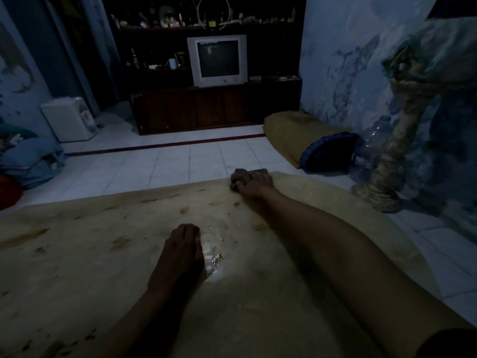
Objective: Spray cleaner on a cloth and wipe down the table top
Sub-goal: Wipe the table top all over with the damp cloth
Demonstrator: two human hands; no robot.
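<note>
Currently the wiping step is in hand. The right hand [254,182] presses a bunched grey cloth [238,176] at the table top's [90,254] 1 o'clock far edge, fingers curled over it. The left hand [182,250] rests at centre, fingers together, holding nothing, beside a wet patch [214,254]. Next move, likely: draw the cloth back toward 6 o'clock through the wet patch.

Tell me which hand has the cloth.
The right hand, stretched to the table top's far edge, grips the grey cloth. The left hand lies nearer, beside the wet patch, holding nothing visible.
</note>
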